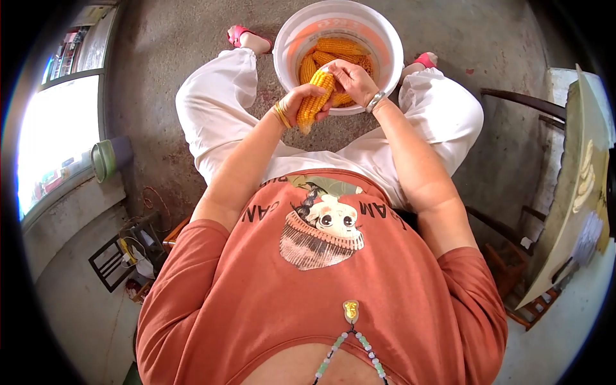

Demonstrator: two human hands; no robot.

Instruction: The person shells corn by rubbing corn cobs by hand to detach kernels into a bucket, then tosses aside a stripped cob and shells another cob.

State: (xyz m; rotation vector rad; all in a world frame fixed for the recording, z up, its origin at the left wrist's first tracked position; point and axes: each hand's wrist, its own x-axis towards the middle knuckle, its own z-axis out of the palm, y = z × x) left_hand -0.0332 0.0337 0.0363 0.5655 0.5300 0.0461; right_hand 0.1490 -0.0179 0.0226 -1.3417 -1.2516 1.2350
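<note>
My left hand [301,104], with gold bangles at its wrist, is wrapped round an ear of yellow corn [316,99]. The ear is tilted, its upper end toward the bucket and its lower end toward my lap. At that upper end, my right hand [351,80] has its fingers bent and pressed against the kernels; a silver bracelet circles this wrist. Both hands are over the near rim of a white bucket [282,54]. More ears of corn [341,46] lie inside it, partly hidden behind my hands.
The bucket stands on a grey concrete floor [186,32] between my feet in pink sandals. To the right is a table [568,192] with items on it, and a dark wooden bar [523,104] juts out. A green bin [104,160] is at the left.
</note>
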